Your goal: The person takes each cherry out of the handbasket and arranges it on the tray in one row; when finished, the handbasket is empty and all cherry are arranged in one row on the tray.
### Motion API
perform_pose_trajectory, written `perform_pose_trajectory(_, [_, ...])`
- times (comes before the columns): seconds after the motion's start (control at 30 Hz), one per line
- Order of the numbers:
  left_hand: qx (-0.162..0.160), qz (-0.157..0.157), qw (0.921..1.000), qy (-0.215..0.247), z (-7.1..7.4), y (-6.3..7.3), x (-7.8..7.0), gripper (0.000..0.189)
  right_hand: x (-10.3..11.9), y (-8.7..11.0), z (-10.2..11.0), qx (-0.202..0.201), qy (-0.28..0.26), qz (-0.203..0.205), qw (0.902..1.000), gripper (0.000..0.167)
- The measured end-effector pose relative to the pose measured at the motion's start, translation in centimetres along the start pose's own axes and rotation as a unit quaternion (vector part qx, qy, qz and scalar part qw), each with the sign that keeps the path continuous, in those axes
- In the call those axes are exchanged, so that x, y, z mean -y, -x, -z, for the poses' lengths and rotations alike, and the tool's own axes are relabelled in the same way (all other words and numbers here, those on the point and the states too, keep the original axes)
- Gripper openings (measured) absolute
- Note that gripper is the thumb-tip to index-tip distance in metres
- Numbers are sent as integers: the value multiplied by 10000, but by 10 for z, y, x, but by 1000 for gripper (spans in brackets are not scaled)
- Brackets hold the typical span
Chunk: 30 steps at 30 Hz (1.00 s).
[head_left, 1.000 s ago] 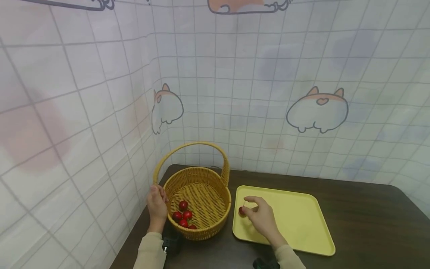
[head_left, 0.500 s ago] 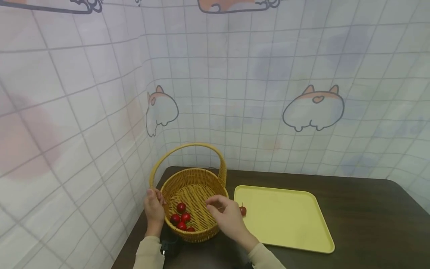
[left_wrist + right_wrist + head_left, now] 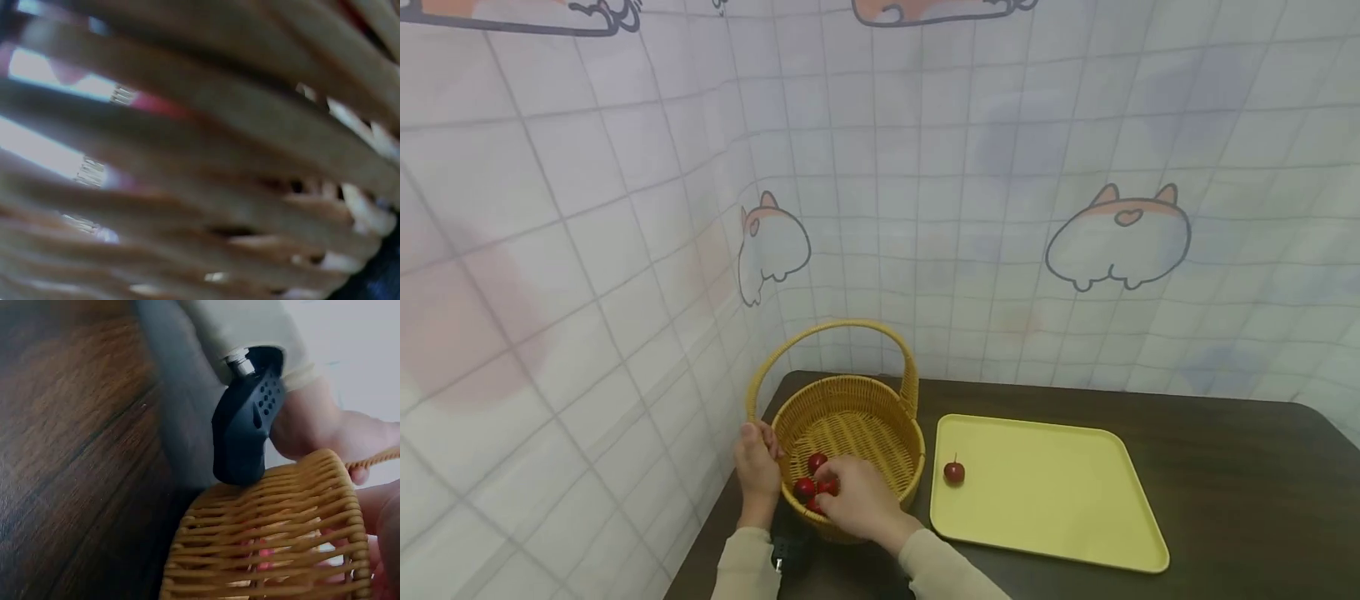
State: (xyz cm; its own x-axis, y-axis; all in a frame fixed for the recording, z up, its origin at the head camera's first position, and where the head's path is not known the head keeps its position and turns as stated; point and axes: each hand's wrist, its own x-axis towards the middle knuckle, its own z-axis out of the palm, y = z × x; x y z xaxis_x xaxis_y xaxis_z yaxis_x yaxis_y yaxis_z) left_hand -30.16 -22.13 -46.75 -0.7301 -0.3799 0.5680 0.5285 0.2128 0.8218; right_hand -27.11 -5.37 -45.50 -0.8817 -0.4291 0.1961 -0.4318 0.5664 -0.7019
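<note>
A round wicker basket [image 3: 842, 392] with a tall arched handle stands at the left, several red cherries [image 3: 805, 487] in its near-left part. My left hand [image 3: 758, 467] grips the foot of the handle at the left rim. Over the near rim reaches my right hand [image 3: 861, 500], its thumb and forefinger curled about one of the cherries inside. The right wrist view has the basket's woven wall [image 3: 269, 531] between the camera and the fruit. Blurred wicker strands [image 3: 187, 137] fill the left wrist view and hide the left fingers.
To the basket's right a yellow tray [image 3: 1052, 492] lies on the dark wooden table [image 3: 1217, 492], a single stemmed cherry [image 3: 954, 472] near its left edge. A patterned cloth wall [image 3: 985, 250] rises behind and along the left side.
My right hand has let go of the cherry on the tray and moved left into the basket, among the other cherries. The left hand stays on the handle.
</note>
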Motion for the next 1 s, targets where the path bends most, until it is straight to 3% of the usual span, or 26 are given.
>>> perform_pose_trajectory(0.13, [-17, -8, 10000, -6, 1, -2, -5, 60, 3, -4, -1, 218, 430, -219, 9986, 22])
perform_pose_trajectory(0.47, [-60, -209, 9997, -59, 7, -2, -7, 61, 4, -15, -9, 842, 590, -1057, 9891, 20])
perform_pose_trajectory(0.63, [-58, -160, 9998, 64, 4, -2, -3, 61, 0, -15, -5, 1137, 434, -1159, 9858, 6])
perform_pose_trajectory(0.8, [39, -147, 9998, 147, -1, -1, -1, 60, -2, -11, -2, 1178, 123, -1208, 9856, 25])
perform_pose_trajectory(1.0, [68, -155, 9998, 131, -2, -1, -1, 60, -5, -12, -1, 1125, 76, -1147, 9870, 12])
